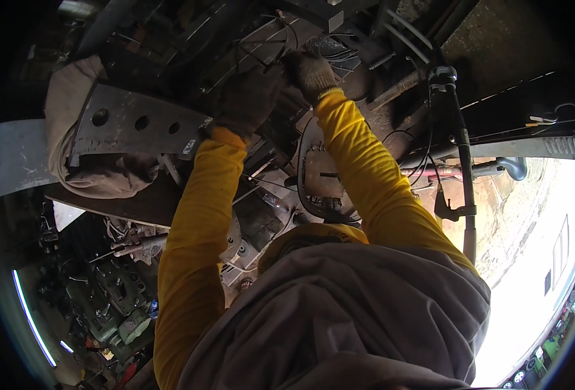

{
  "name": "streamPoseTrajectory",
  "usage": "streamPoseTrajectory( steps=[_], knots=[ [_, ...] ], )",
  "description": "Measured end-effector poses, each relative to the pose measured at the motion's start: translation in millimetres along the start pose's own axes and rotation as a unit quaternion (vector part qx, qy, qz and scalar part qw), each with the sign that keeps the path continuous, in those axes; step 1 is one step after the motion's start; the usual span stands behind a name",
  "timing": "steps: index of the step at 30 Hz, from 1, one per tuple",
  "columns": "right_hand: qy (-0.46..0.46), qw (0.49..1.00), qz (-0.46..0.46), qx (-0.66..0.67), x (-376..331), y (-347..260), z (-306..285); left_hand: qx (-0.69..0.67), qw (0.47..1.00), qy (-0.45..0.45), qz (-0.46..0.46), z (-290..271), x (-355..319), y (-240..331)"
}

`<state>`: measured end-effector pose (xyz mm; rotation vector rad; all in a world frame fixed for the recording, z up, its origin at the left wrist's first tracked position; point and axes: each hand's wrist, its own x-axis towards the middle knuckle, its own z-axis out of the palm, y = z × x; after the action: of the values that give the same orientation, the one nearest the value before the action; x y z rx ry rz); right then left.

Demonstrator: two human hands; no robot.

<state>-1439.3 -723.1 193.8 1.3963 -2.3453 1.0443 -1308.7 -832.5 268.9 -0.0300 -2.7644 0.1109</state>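
Note:
My left hand [248, 97], in a dark glove, reaches forward at the upper middle. It looks closed, though shadow swallows most of its fingers. Just to its right and slightly farther away, my right hand [310, 75] wears a knitted work glove with its fingers curled shut. Whatever either hand grips is too dark to make out. A thin wire-like loop [294, 32] rises beyond the fingertips. Beside my left wrist lies a grey steel plate [151, 125] with a row of round holes. A brown cloth [73, 84] is draped around the plate's far end.
An oval-rimmed tray [302, 153] with small bits in it sits below my right hand. A dark upright pole [463, 143] with cables stands at the right. Coiled wire [336, 49] and metal bars lie ahead. Cluttered machine parts [112, 292] fill the lower left.

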Motion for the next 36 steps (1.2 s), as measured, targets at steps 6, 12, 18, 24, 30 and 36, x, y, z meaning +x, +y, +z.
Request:
streamPoseTrajectory(
  steps=[6, 12, 18, 24, 30, 36],
  knots=[
    [0.055, 0.995, 0.027, 0.076, -13.3, -8.0, 11.3, 0.007, 0.999, -0.026, 0.027, -27.1, -16.4, -17.0],
    [-0.072, 0.989, 0.059, 0.118, 9.4, -0.3, 5.2, 0.11, 0.992, 0.05, 0.022, -41.9, -24.8, -28.1],
    [-0.064, 0.998, -0.01, 0.006, 18.0, 14.3, 12.1, 0.062, 0.997, -0.024, -0.034, -26.5, -33.3, -28.8],
    [-0.056, 0.998, -0.004, -0.005, 25.1, 22.0, 8.5, 0.033, 0.999, -0.02, -0.029, -23.0, -29.0, -19.2],
    [-0.043, 0.997, -0.061, 0.004, 29.5, 38.4, 2.6, 0.006, 0.999, 0.028, -0.026, -21.5, -21.2, -4.2],
    [-0.076, 0.996, -0.044, 0.003, 24.2, 59.5, -22.9, 0.024, 0.996, -0.028, -0.082, -26.7, -4.2, 48.4]
  ],
)
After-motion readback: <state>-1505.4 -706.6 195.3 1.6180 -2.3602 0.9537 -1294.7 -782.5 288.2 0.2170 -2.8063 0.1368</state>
